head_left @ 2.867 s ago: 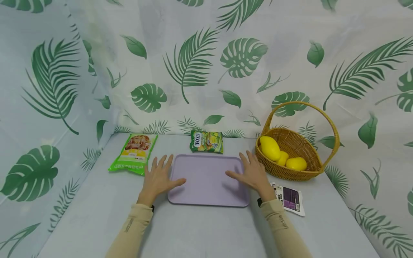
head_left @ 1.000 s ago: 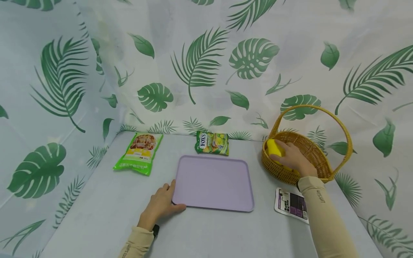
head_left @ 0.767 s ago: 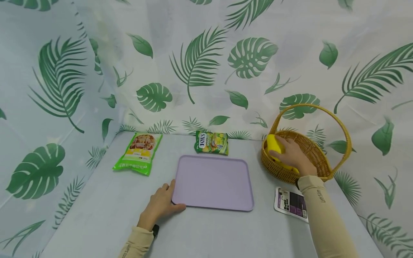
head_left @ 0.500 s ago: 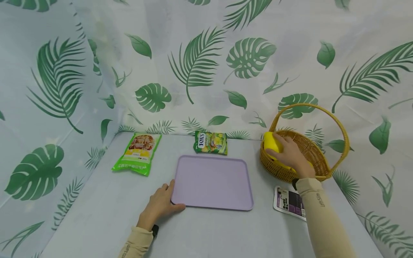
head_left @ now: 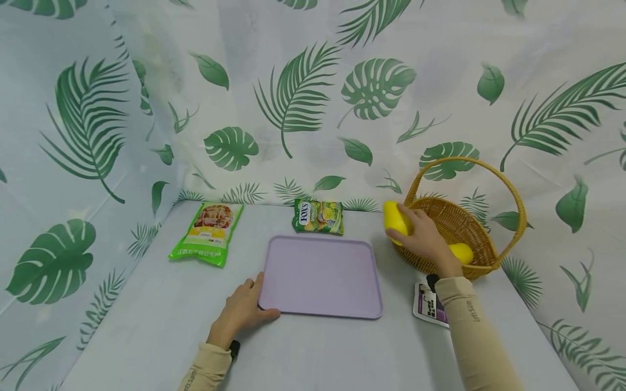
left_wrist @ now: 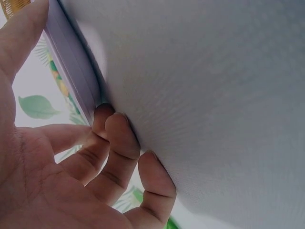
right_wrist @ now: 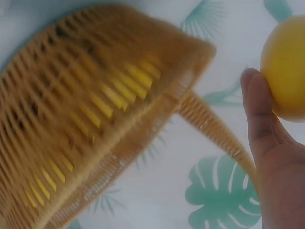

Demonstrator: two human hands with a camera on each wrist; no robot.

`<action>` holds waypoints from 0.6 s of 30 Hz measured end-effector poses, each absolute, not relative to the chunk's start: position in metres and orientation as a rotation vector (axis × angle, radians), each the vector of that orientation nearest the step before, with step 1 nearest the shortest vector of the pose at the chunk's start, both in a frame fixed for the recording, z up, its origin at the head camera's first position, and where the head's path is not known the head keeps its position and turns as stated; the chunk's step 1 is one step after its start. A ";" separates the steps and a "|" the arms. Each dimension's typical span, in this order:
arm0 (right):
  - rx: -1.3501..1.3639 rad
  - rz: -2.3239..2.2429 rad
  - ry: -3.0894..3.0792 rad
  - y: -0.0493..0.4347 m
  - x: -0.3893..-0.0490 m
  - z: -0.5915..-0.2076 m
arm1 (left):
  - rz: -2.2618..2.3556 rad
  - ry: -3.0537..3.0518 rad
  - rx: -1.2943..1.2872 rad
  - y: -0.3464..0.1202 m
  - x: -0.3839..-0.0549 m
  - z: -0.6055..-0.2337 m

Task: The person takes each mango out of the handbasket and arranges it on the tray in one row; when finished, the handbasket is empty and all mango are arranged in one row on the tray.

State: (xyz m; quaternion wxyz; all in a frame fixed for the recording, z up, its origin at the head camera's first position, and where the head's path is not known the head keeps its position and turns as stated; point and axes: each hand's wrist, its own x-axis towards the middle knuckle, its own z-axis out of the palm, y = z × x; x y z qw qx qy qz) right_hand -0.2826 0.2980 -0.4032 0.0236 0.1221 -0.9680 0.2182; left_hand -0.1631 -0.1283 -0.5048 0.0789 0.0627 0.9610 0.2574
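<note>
My right hand (head_left: 423, 236) holds a yellow mango (head_left: 395, 220) in the air, just left of the wicker basket (head_left: 469, 228). In the right wrist view, the fingers lie against the mango (right_wrist: 288, 71), beside the tilted-looking basket (right_wrist: 90, 109). Another yellow fruit (head_left: 461, 253) lies inside the basket, partly behind the right hand. My left hand (head_left: 242, 309) grips the near left corner of the lilac tray (head_left: 323, 277), thumb along the front edge and fingers at the left side. The left wrist view shows curled fingers (left_wrist: 121, 136) against the tray edge (left_wrist: 71, 57) and the tabletop.
A green food bag (head_left: 207, 233) lies at the back left. Behind the tray is a green FOX'S candy bag (head_left: 319, 216). A white and purple packet (head_left: 427, 305) lies in front of the basket, partly under the right forearm. Leaf-printed cloth walls (head_left: 293, 163) surround the white table.
The right hand reached into the basket, took hold of the mango, raised it and carried it left past the rim. Earlier, the left hand moved to the tray's near corner and has stayed there.
</note>
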 end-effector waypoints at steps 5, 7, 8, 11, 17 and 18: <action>0.406 0.698 -2.987 0.284 -0.282 -0.410 | 0.763 2.876 0.186 -0.129 -0.163 -0.505; 0.413 0.726 -2.990 0.278 -0.282 -0.412 | 0.763 2.877 0.187 -0.129 -0.163 -0.505; 0.411 0.744 -2.993 0.274 -0.281 -0.414 | 0.763 2.877 0.188 -0.129 -0.163 -0.505; 0.424 0.788 -2.985 0.264 -0.281 -0.419 | 0.764 2.876 0.189 -0.128 -0.163 -0.504; 0.497 0.816 -2.951 0.241 -0.284 -0.432 | 0.763 2.878 0.192 -0.128 -0.163 -0.504; 0.519 0.827 -2.946 0.236 -0.284 -0.434 | 0.762 2.878 0.189 -0.129 -0.163 -0.504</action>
